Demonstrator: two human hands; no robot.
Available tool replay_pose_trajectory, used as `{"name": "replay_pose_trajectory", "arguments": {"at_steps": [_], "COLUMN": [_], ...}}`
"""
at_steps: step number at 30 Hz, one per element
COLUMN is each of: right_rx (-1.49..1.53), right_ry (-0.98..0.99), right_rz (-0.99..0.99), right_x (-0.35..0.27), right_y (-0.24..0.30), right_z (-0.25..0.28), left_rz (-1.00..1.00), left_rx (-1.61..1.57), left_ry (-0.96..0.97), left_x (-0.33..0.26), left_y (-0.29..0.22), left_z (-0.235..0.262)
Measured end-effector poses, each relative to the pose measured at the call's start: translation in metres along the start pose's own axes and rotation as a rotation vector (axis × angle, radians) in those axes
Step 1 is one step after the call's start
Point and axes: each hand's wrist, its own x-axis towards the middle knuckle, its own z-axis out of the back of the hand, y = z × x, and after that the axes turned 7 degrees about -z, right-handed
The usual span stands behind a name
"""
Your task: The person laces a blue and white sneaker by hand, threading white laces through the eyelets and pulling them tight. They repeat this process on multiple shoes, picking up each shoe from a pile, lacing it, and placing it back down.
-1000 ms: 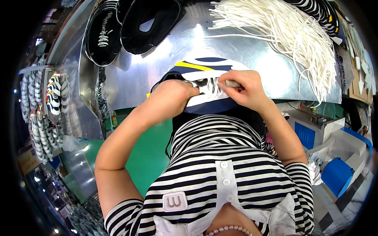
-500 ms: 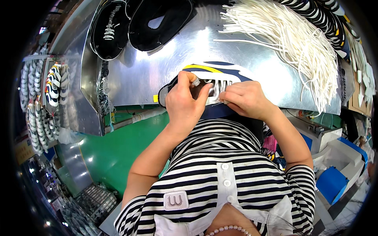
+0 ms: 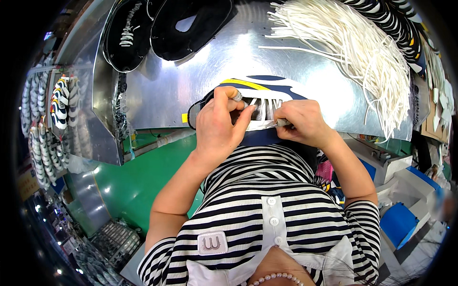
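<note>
A navy, white and yellow shoe upper (image 3: 257, 86) lies at the table's near edge, between my hands. White shoelace (image 3: 265, 109) crosses its opening in several rows. My left hand (image 3: 218, 121) is at the left end of the lacing, thumb and forefinger closed around the lace; a silvery wrap covers one fingertip. My right hand (image 3: 304, 123) is closed at the right end of the rows, its fingertips pinching the lace by the near edge of the opening. The curled fingers hide the exact pinch points.
A big bundle of loose white laces (image 3: 343, 57) spreads over the metal table (image 3: 167, 102) at the far right. Two black shoe pieces (image 3: 188, 31) lie at the far left, one laced. More striped uppers (image 3: 398, 28) are stacked at the back right. A blue and white machine (image 3: 400, 224) stands at right.
My right hand has shifted slightly right and nearer, showing more of the lace rows. My left hand has moved slightly left, its fingers still at the lacing.
</note>
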Motion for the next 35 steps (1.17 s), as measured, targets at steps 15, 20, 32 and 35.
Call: {"name": "replay_pose_trajectory", "arguments": {"at_steps": [15, 20, 32, 35], "right_rx": [0.462, 0.675, 0.397, -0.041], "right_ry": [-0.372, -0.248, -0.322, -0.299], "right_rz": [-0.666, -0.710, -0.693, -0.665], "right_x": [-0.001, 0.015, 0.025, 0.034], "right_y": [0.003, 0.008, -0.003, -0.007], "right_z": [-0.004, -0.011, -0.021, -0.013], "left_rz": [-0.142, 1.032, 0.028, 0.062], "left_rx": [0.063, -1.534, 0.089, 0.544], "left_ry": [-0.351, -0.160, -0.486, -0.308], "left_x": [-0.091, -0.105, 0.054, 0.130], "left_y": [0.028, 0.022, 0.053, 0.169], "left_z": [0.018, 0.018, 0.153, 0.150]}}
